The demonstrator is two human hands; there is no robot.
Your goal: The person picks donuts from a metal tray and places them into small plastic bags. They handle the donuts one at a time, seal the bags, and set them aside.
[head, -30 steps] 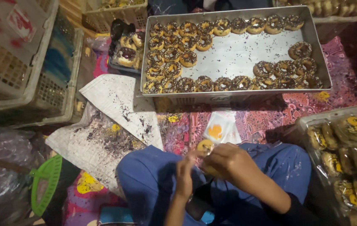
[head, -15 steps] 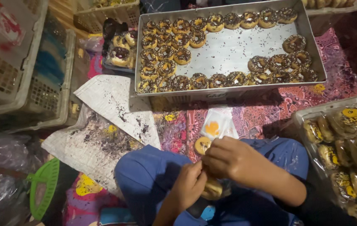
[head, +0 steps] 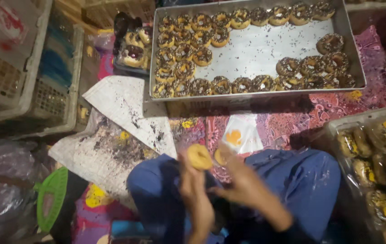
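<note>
Above the left hand (head: 193, 187), its fingertips pinch a doughnut (head: 199, 156).

- Your left hand (head: 193, 187) holds a golden-tan doughnut (head: 199, 157).
- Your trousers (head: 301, 180) are blue.
- The tray (head: 265, 49) is silver-grey, its doughnuts (head: 202, 56) dark-sprinkled.
- The cloth (head: 319, 113) is pink, floral-patterned.
- The paper (head: 125, 113) is white, black-speckled.

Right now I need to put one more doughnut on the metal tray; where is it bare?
The metal tray is bare in the middle, between the top row of doughnuts and the bottom row, right of the crowded left cluster. The right end is partly filled. The left hand holds a plain doughnut.
</note>
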